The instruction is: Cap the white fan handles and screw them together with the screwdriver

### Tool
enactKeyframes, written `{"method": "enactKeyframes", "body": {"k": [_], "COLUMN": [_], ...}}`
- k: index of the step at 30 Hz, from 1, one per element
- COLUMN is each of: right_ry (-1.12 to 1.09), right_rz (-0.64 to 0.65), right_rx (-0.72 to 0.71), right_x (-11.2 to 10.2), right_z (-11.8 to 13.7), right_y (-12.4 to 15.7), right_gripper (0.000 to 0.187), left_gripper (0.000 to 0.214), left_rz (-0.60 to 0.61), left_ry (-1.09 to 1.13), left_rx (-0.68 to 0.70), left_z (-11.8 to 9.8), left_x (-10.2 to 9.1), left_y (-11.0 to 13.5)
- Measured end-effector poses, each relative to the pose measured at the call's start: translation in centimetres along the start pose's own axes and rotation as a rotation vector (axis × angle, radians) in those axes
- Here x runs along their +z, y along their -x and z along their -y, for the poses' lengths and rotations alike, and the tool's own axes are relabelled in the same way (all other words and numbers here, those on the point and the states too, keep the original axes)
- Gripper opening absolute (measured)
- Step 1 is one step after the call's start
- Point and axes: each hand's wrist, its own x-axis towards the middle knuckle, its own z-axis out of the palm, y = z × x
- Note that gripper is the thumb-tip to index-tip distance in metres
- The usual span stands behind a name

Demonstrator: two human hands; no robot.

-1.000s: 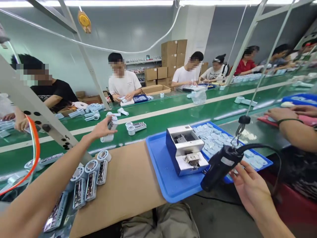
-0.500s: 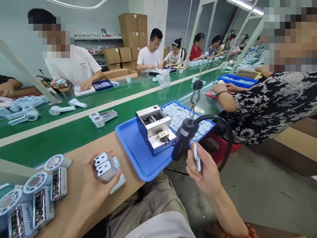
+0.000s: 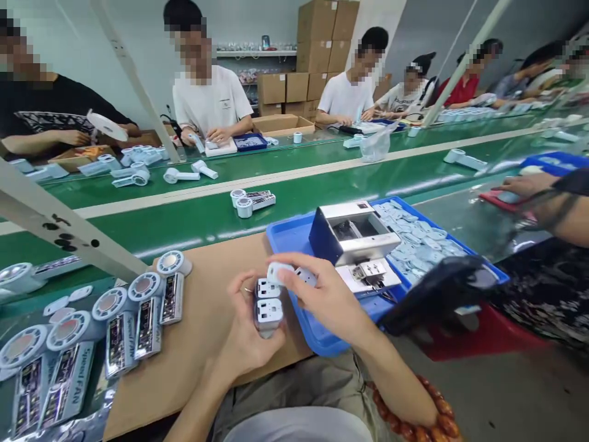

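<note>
My left hand [image 3: 251, 344] is wrapped round a pair of pale blue handheld fans [image 3: 269, 312], their slotted handle ends turned up toward me. The rest of the fans is hidden by my fingers. Just above those ends, my right hand [image 3: 329, 298] pinches a small pale blue cover [image 3: 278, 273] between thumb and fingers. Another pale cover [image 3: 306, 276] shows inside the same hand. Whether the pinched cover touches the handle end, I cannot tell. Behind my right hand, a metal fixture box [image 3: 354, 236] stands on a blue tray [image 3: 285, 232].
Several "Speed Fan" units [image 3: 147, 313] lie at the left on cardboard [image 3: 207, 276]. Loose covers fill a blue tray [image 3: 414, 239] at the right, with a hanging black screwdriver [image 3: 427, 291] in front. A green conveyor [image 3: 193, 212] runs behind; co-workers sit along it.
My right hand has come left from beside the screwdriver, bringing covers to the fans in my left hand. The view has turned left, and the screwdriver now hangs tilted and blurred.
</note>
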Motion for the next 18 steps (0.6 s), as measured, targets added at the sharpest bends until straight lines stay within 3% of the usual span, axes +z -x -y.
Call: {"method": "enactKeyframes", "body": {"k": [4, 12, 15, 18], "right_ry": [0.078, -0.021, -0.054, -0.148], "right_rz": [0.192, 0.261, 0.226, 0.074], "right_rx": [0.141, 0.224, 0.262, 0.248], "right_x": [-0.6, -1.1, -0.8, -0.7], "right_z": [0.8, 0.8, 0.3, -0.8], "right_y": [-0.9, -0.7, -0.1, 0.6], "right_gripper": [0.034, 0.031, 0.037, 0.05], "left_gripper": [0.081, 0.085, 0.077, 0.072], "left_rz": [0.028, 0.048, 0.081, 0.053], "left_ry": [0.039, 0.129, 0.159, 0.172], "left_rx": [0.015, 0.164, 0.189, 0.213], "left_z": [0.5, 0.9, 1.1, 1.1], "left_x": [0.5, 1.1, 1.2, 1.6], "left_y": [0.6, 0.9, 0.5, -0.3]}}
